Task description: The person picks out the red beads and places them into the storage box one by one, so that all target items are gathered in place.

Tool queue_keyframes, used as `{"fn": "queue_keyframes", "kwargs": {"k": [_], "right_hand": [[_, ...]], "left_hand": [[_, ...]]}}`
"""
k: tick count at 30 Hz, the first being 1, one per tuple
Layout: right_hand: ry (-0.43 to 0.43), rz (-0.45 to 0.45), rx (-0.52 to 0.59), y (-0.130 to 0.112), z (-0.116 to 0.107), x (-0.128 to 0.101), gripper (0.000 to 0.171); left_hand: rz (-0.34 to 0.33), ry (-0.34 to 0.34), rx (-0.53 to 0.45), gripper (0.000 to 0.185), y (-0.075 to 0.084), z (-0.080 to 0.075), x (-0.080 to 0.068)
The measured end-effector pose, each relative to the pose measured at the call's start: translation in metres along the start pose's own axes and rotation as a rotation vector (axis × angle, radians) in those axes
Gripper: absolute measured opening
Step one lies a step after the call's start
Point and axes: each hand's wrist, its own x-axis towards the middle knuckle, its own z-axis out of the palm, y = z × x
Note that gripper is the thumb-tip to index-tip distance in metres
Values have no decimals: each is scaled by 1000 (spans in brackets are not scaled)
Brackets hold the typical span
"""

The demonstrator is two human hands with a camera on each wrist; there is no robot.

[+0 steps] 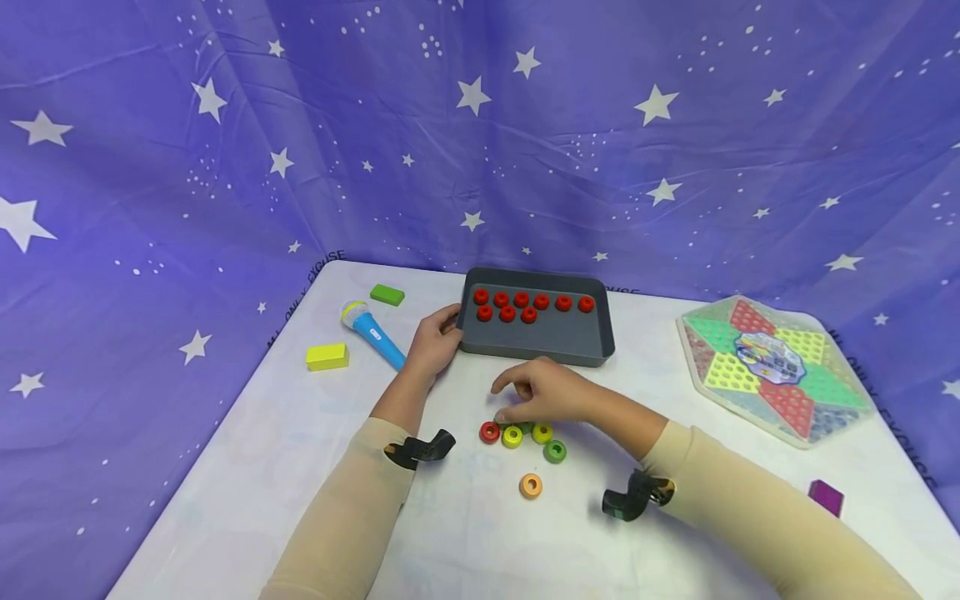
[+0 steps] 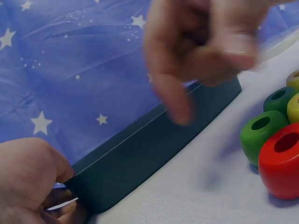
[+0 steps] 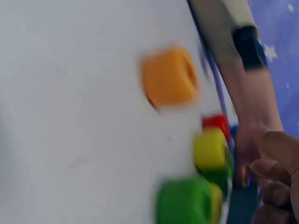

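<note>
A grey tray [image 1: 540, 343] holds several red rings [image 1: 521, 305] at the back of the white table. My left hand [image 1: 448, 327] grips the tray's left front corner, thumb on the wall [image 2: 140, 158]. My right hand [image 1: 517, 402] hovers with loosely curled fingers over a cluster of loose rings: red [image 1: 489, 432], yellow [image 1: 512, 436], yellow-green [image 1: 542, 432] and green [image 1: 555, 451]. An orange ring [image 1: 530, 485] lies apart, nearer me. Nothing shows between the right fingers [image 2: 173, 102]. The right wrist view is blurred; the orange ring [image 3: 168, 77] and yellow ring [image 3: 210, 149] appear there.
A blue toy microphone [image 1: 372, 332], a green block [image 1: 387, 294] and a yellow block [image 1: 327, 357] lie at the left. A hexagonal peg-board game [image 1: 772, 367] sits at the right, a purple block [image 1: 826, 497] near the right edge. A starry blue curtain surrounds the table.
</note>
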Motion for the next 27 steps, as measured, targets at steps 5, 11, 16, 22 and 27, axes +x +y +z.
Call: {"fn": "queue_keyframes", "kwargs": {"k": [5,11,16,22,27], "right_hand": [[54,-5,-146,-15,26,-12,31],[97,-3,-269,-23,43,-12,23],[93,-5,-300,-24,45,-11,21],[73,-17,-202,-23,35,-11,20],[25,-31,-11,-14,11,-9,18]], "left_hand": [[7,0,2,52,1,0,1],[6,4,2,52,-1,0,1],[-1,4,12,51,-2,1,0],[17,0,16,51,0,1,0],[22,1,12,51,-1,0,1]]}}
